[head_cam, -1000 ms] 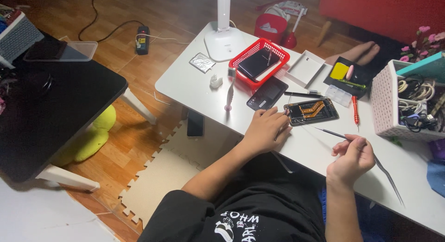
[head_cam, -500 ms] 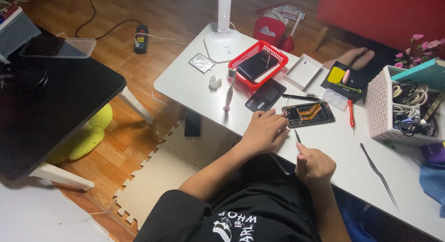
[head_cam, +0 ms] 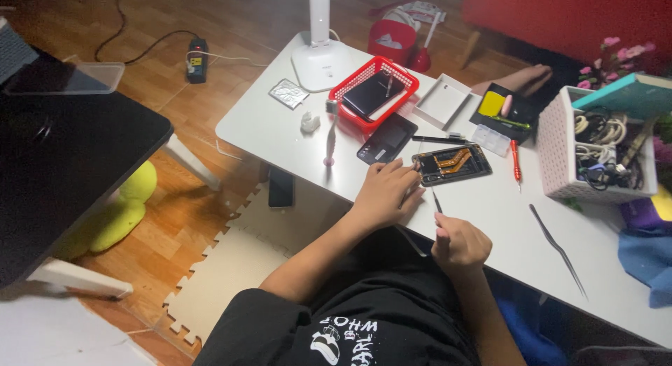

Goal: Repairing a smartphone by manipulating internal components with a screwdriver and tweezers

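At the far left a black table [head_cam: 63, 149] is cut off by the frame edge. On the white table [head_cam: 266, 124] the lamp [head_cam: 318, 54] loses its head past the top edge, and what lies in the red basket [head_cam: 374, 93] is hard to make out. Your left hand [head_cam: 385, 194] rests palm down, fingers loosely spread, fingertips touching the near left corner of the opened phone [head_cam: 451, 164], gripping nothing. Your right hand [head_cam: 460, 243] is closed in a fist around a thin dark tool [head_cam: 436, 201], its tip pointing up toward the phone's near edge; whether it touches cannot be told. Long tweezers [head_cam: 556, 247] lie apart, to the right.
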